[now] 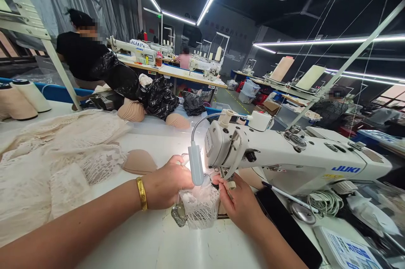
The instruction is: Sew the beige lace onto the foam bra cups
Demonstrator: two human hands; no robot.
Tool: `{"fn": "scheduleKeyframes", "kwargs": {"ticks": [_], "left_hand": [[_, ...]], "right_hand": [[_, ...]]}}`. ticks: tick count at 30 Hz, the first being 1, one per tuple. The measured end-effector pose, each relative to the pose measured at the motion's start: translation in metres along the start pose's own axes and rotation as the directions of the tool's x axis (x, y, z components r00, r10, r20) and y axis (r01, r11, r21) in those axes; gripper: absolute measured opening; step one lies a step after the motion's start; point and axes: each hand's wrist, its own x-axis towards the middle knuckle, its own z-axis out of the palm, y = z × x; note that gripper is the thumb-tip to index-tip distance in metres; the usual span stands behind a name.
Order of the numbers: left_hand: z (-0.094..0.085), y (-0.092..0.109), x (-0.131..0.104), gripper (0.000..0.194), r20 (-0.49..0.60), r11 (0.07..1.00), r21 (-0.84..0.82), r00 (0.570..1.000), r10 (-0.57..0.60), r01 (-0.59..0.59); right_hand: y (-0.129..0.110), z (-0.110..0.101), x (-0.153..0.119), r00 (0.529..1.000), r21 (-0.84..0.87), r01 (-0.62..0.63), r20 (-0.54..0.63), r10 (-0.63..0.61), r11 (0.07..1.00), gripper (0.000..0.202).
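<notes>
On the arm of your sewing machine [297, 151], toward its right end, you can read the brand JUKI in blue capitals. Just below it sits a yellow mark [333, 176] whose characters are too blurred to read. Across the room, the white machine [126, 47] near the person in black also carries JUKI in blue—with larger dark lettering above it that seems to start "HJAP". On the dark back wall [234, 18], pale letters beginning "YI" stand beside a round emblem [187, 15], and a row of faint Chinese characters runs to their right—too dim for you to make out.
</notes>
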Motion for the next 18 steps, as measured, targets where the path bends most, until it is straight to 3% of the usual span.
{"fn": "scheduleKeyframes", "kwargs": {"ticks": [7,10,12,14,16,18], "left_hand": [[-0.003,-0.001,-0.007,0.037,0.010,1.000,-0.022,1.000,-0.005,0.006],[-0.003,0.008,-0.012,0.018,0.036,0.995,-0.003,0.995,-0.097,0.097],[-0.002,0.018,-0.013,0.005,0.027,0.978,0.067,0.980,-0.198,0.196],[-0.001,0.030,-0.013,0.013,0.016,0.956,0.129,0.964,-0.267,0.263],[-0.001,0.040,-0.013,0.023,0.027,0.952,0.127,0.958,-0.285,0.279],[-0.002,0.045,-0.013,0.032,0.047,0.955,0.084,0.956,-0.289,0.285]], "right_hand": [[-0.009,-0.003,-0.002,0.999,-0.005,0.037,0.018,-0.037,0.999,0.027],[-0.016,-0.003,-0.001,0.985,0.107,0.133,0.099,-0.144,0.985,0.022],[-0.020,0.000,0.000,0.970,0.151,0.160,0.158,-0.184,0.975,0.031],[-0.022,0.006,0.000,0.966,0.111,0.138,0.203,-0.159,0.984,0.036],[-0.021,0.012,-0.001,0.968,0.018,0.118,0.220,-0.119,0.993,0.019],[-0.017,0.015,-0.003,0.970,-0.065,0.120,0.219,-0.103,0.991,0.020]]}}
